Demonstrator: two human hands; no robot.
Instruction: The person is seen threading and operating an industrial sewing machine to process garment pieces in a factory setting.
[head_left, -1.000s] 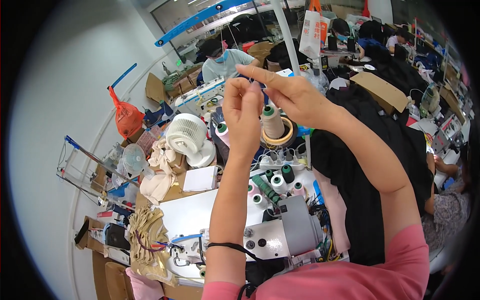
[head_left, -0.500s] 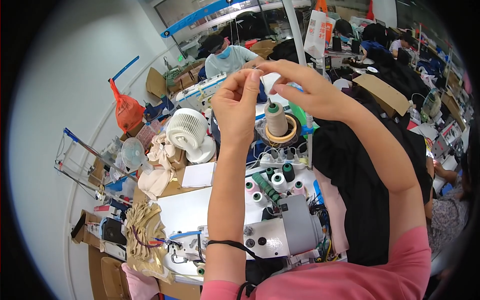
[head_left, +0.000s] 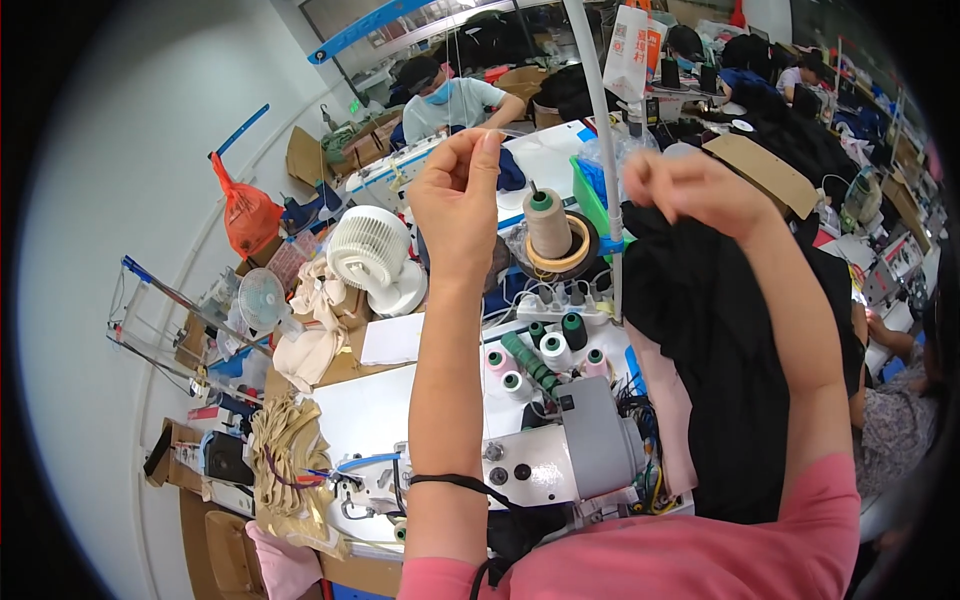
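Note:
My left hand [head_left: 457, 190] is raised, thumb and forefinger pinched together on a thin thread that shows only faintly at the fingertips. Off to the right, my right hand [head_left: 700, 192] is lifted too, with its fingers curled and smeared by motion; what it holds, if anything, cannot be made out. Between and below the hands, a beige thread cone [head_left: 548, 225] stands upright on a spindle, above a yellowish ring [head_left: 560, 262]. The white sewing machine [head_left: 535, 468] with its grey motor housing [head_left: 600, 435] sits beneath my arms.
Several thread spools, one of them white [head_left: 555, 348], stand behind the machine. A white fan [head_left: 372, 250] and a stack of tan fabric pieces [head_left: 287, 470] lie left. A white pole [head_left: 600, 110] rises near my right hand; black fabric [head_left: 730, 350] hangs right. A person [head_left: 450, 105] works opposite.
My right hand has moved away from the left, to the right and slightly down. My left hand keeps its pinch in nearly the same place. The person opposite has shifted an arm.

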